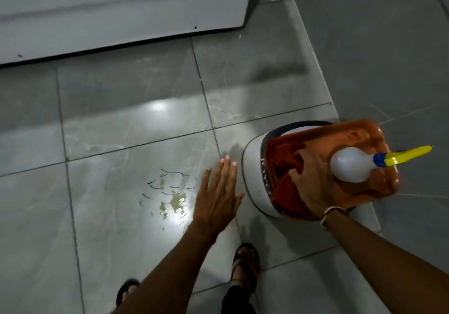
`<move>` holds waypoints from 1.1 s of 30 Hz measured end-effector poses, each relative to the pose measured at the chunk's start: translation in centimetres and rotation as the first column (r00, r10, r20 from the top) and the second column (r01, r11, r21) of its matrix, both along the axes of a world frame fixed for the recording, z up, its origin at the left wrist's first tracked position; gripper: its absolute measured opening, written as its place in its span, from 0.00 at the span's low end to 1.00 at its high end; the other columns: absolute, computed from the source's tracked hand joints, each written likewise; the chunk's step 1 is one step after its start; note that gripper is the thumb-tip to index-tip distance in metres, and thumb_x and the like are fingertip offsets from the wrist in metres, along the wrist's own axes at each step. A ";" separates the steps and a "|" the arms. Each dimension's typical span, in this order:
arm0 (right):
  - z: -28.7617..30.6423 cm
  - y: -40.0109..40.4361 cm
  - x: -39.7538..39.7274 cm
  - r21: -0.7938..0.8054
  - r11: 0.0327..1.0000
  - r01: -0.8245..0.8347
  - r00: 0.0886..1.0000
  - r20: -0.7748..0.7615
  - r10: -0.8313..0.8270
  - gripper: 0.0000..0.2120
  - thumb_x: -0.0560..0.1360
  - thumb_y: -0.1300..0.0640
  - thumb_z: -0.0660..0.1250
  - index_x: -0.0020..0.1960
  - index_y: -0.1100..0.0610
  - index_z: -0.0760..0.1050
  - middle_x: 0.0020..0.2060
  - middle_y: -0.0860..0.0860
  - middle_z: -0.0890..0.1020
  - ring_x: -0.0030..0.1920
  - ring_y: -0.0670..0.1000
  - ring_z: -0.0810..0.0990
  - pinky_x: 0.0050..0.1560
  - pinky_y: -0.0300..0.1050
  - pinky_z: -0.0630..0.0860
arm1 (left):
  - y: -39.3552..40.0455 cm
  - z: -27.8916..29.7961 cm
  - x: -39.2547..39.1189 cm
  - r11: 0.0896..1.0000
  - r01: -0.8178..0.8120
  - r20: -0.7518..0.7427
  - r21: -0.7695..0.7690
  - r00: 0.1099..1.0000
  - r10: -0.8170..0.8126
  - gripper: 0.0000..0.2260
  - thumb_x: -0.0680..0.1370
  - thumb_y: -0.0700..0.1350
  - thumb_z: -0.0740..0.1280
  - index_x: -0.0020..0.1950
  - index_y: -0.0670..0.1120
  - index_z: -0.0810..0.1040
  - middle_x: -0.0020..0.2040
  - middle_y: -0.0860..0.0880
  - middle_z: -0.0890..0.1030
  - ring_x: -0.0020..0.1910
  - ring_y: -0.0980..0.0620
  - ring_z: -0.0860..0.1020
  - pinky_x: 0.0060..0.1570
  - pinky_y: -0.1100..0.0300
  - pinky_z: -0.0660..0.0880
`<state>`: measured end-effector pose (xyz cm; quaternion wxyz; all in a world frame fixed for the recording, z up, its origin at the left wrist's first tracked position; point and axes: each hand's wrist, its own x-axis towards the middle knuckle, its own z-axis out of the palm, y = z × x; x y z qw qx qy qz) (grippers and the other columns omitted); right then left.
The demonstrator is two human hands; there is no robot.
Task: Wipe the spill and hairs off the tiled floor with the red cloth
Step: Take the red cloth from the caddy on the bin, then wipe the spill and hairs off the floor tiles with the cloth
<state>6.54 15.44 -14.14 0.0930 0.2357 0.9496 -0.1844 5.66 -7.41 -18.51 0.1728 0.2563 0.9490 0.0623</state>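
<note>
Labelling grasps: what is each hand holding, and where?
Right hand pinches a fold of the crumpled red cloth on the bucket; left hand, flat and open, holds nothing.

A small yellowish puddle of spilled liquid is lying on the glossy grey tiled floor, glinting under a light reflection. Short dark curved hairs are lying scattered over and around it. The crumpled red cloth is sitting bunched inside an orange plastic tub, well apart from the puddle.

arms: bare, no sleeves | right wrist: thin pale band | feet: dark open sandals | leg: dark trouser
</note>
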 end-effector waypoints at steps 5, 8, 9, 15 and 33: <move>0.9 -6.7 0.1 -0.023 0.999 -0.033 0.992 -0.120 0.030 0.20 0.74 0.59 0.73 0.65 0.57 0.76 0.60 0.58 0.80 0.57 0.58 0.80 0.55 0.42 0.68 | -12.6 -1.3 2.3 0.992 -0.116 -0.052 -0.056 0.992 0.113 0.33 0.83 0.58 0.62 0.81 0.38 0.66 0.81 0.37 0.66 0.80 0.39 0.67 0.74 0.40 0.71; -3.5 -11.7 0.6 -0.087 0.995 -0.041 0.992 -0.118 0.031 0.21 0.73 0.58 0.74 0.65 0.56 0.77 0.56 0.58 0.82 0.54 0.58 0.81 0.54 0.44 0.74 | -19.8 -5.5 3.7 0.974 -0.202 -0.066 -0.105 0.978 0.196 0.34 0.83 0.59 0.51 0.81 0.37 0.65 0.81 0.36 0.65 0.79 0.37 0.67 0.74 0.38 0.70; -5.6 -13.0 0.9 -0.116 0.993 -0.034 0.995 -0.100 0.022 0.20 0.73 0.57 0.74 0.64 0.56 0.77 0.54 0.58 0.82 0.53 0.57 0.81 0.54 0.46 0.77 | -21.8 -7.2 4.1 0.967 -0.229 -0.063 -0.115 0.973 0.223 0.35 0.83 0.60 0.49 0.81 0.37 0.64 0.82 0.36 0.64 0.80 0.37 0.66 0.75 0.38 0.69; -23.9 -18.8 2.7 -0.185 0.983 -0.010 0.999 -0.033 0.004 0.20 0.70 0.55 0.76 0.61 0.56 0.78 0.52 0.58 0.82 0.48 0.56 0.81 0.50 0.45 0.78 | -32.3 -21.9 6.1 0.927 -0.350 -0.062 -0.136 0.937 0.345 0.34 0.82 0.57 0.49 0.81 0.35 0.64 0.81 0.32 0.64 0.78 0.32 0.67 0.72 0.34 0.69; -37.9 -25.0 -11.9 -0.045 0.886 -0.462 0.845 -0.325 0.424 0.17 0.82 0.59 0.65 0.70 0.61 0.75 0.70 0.59 0.76 0.69 0.59 0.72 0.72 0.45 0.64 | -40.2 -35.6 5.5 0.946 -0.325 -0.402 0.008 0.865 0.300 0.26 0.85 0.52 0.58 0.80 0.39 0.68 0.79 0.35 0.69 0.77 0.34 0.70 0.67 0.39 0.70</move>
